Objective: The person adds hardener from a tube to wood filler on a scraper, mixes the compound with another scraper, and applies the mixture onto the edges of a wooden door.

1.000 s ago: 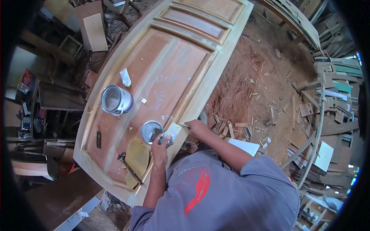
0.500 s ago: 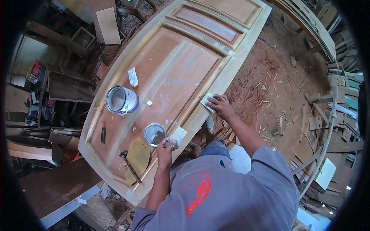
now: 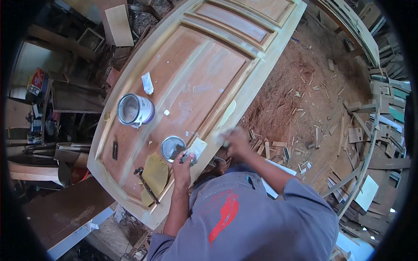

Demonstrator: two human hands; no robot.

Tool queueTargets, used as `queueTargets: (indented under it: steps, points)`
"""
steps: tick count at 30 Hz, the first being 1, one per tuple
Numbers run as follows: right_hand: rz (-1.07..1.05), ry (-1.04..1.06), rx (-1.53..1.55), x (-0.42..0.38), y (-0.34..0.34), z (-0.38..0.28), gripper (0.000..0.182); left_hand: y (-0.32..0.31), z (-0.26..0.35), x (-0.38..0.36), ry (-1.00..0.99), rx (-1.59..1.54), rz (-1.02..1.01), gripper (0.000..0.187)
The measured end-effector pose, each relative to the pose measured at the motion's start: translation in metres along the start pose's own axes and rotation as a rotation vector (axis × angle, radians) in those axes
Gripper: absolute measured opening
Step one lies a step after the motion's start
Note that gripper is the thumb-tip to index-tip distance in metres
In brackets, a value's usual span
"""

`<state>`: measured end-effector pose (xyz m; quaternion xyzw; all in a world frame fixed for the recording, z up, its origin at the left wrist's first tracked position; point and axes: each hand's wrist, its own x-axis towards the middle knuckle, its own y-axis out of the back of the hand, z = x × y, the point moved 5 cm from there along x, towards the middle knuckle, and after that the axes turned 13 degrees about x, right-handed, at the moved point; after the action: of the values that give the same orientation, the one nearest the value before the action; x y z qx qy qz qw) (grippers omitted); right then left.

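A panelled wooden door (image 3: 204, 87) lies flat in front of me. My left hand (image 3: 183, 169) is closed round a pale flat piece (image 3: 198, 148) beside a round lid (image 3: 173, 148) with grey paste on it. Over the door's near edge is my right hand (image 3: 238, 142), blurred by motion, holding a pale pad (image 3: 220, 136) that is also smeared. A light streak of filler (image 3: 228, 112) shows on the frame just beyond it. An open can (image 3: 135, 111) and a white tube (image 3: 147, 83) rest on the panel.
On the door's lower left are a yellow sandpaper sheet (image 3: 155, 175), a hammer-like tool (image 3: 146, 186) and a small dark strip (image 3: 115, 150). Wood scraps litter the dirt floor (image 3: 278, 104) at right. A dark board (image 3: 65, 209) stands lower left, with a cluttered shelf (image 3: 69, 98) above.
My right hand has moved left and toward me along the door's edge with the pad, uncovering a light filler streak. My left hand has shifted slightly with its piece.
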<state>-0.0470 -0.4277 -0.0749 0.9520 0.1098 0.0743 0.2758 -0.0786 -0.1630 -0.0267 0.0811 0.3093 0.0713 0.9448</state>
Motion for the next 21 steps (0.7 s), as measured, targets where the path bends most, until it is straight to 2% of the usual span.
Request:
queueTargets:
  steps: [1, 2, 3, 6, 11, 21]
  points:
    - [0.129, -0.114, -0.074, 0.022, 0.032, 0.008, 0.042, 0.004, -0.002, -0.001, 0.008, 0.008, 0.013, 0.026]
    - [0.224, -0.093, -0.138, 0.045, 0.061, 0.015, 0.033, 0.007, -0.005, -0.002, 0.021, -0.009, 0.01, 0.027]
    - [0.297, -0.093, -0.215, 0.058, 0.083, 0.028, 0.032, 0.009, -0.009, -0.003, 0.03, -0.027, 0.005, 0.027]
    - [0.267, -0.279, -0.374, 0.108, 0.113, 0.065, 0.03, 0.01, -0.022, -0.004, 0.05, -0.055, -0.029, 0.029]
    - [0.078, -0.429, -0.428, 0.14, 0.093, 0.088, 0.025, 0.021, -0.031, -0.01, 0.045, -0.097, -0.047, 0.032]
    - [-0.076, -0.373, -0.395, 0.082, -0.008, 0.015, 0.021, 0.062, -0.031, -0.018, 0.013, -0.207, 0.004, 0.033]
